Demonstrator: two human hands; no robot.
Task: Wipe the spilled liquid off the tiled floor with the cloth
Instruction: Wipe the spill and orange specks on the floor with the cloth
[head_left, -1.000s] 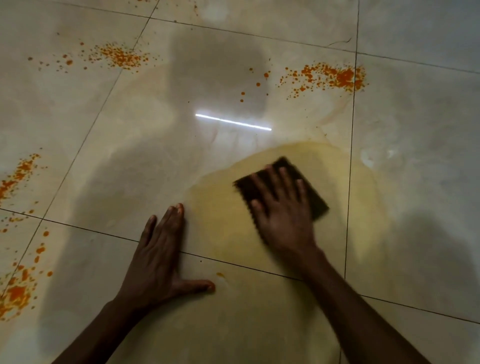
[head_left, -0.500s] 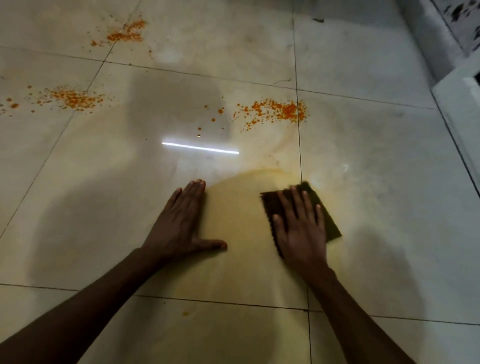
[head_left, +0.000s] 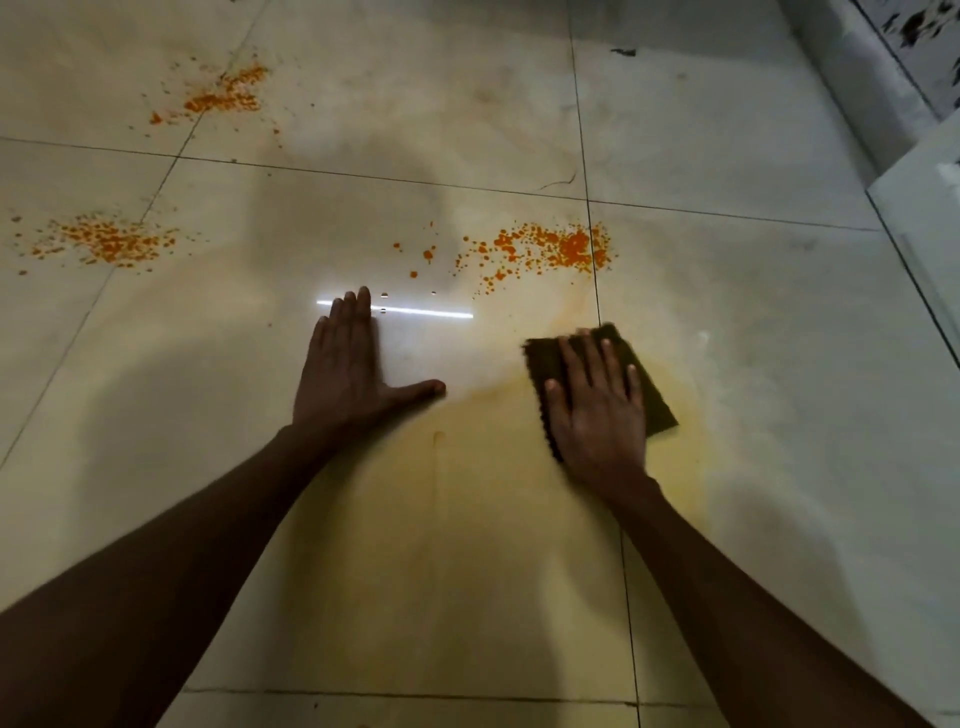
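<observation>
**Flat palm, firm strokes toward the orange spatter**

Head view: the right hand (head_left: 597, 410) lies spread and flat on the cloth (head_left: 657, 400), pressing it to the floor (head_left: 753, 364) rather than gripping it; the fingers are straight, not curled round any edge. The cloth sits at the far right edge of a yellow film (head_left: 467, 519), just left of a grout line. The left hand (head_left: 353, 374) holds nothing: it is open, palm down on the tile, thumb out, bracing the body.

To do this step well, I judge the pressure should stay even across the whole palm so the cloth does not bunch or skid under the fingers. Strokes should overlap and draw liquid inward, not push the film wider. The nearest orange spatter (head_left: 550, 249) lies just beyond the cloth; two more patches (head_left: 109, 241) (head_left: 223, 96) lie well apart to the left and still need work. A soaked cloth will smear, so turning it to a fresh face looks wise.

The cloth is dark, rectangular, thin, with a slightly rough left edge. The tiles are glossy, pale and marbled, and mirror a strip light. The spatter is fine droplets; the film is thin and streaky.
</observation>
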